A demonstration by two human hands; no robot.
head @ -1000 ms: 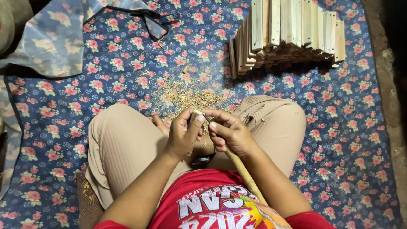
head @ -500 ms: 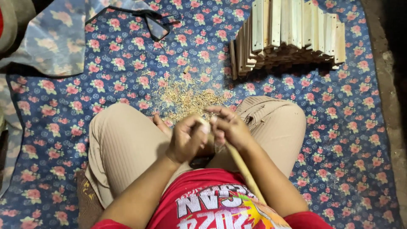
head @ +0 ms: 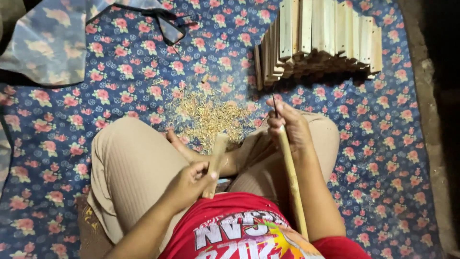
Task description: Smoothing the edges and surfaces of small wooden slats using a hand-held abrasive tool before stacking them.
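I sit cross-legged on a blue floral cloth [head: 120, 81]. My left hand [head: 189, 184] grips a short flat piece of wood [head: 216, 160], held upright over my lap. My right hand [head: 290, 127] is shut on a tool with a long wooden handle [head: 292, 187] that runs back along my forearm; its thin dark blade [head: 274, 105] points away from me. The two hands are apart, the right one further forward. A pile of pale wood shavings [head: 206, 115] lies on the cloth just past my feet.
A stack of flat wooden pieces [head: 318, 41] stands on edge at the far right of the cloth. A loose fold of lighter floral fabric [head: 52, 38] lies at the far left. Bare dark floor [head: 431, 96] borders the cloth on the right.
My hands were together over my lap, working the wood piece. Now they have separated: the right hand has swept forward and right with the tool, the left has drawn back with the wood.
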